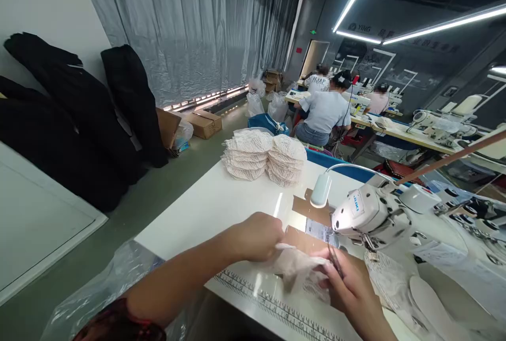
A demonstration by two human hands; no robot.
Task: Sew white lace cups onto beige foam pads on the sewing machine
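Between both hands a piece of thin white lace fabric (294,263) is stretched just above the front of the sewing table. My left hand (259,236) is closed in a fist on the fabric's left end. My right hand (351,273) pinches the right end between thumb and fingers. A slim dark metal tool (335,261), its kind unclear, also sits in the right hand. Right of the hands stands a white sewing machine (367,212), its needle area lit. More lace pieces with a pale smooth pad (429,299) lie at the right, beside the machine.
Two stacks of lace cups (247,155) stand at the table's far end. A lamp (321,191) on a bent neck hangs over brown taped patches (304,238). A printed ruler (272,304) runs along the front edge. Co-workers (322,111) sit at machines beyond.
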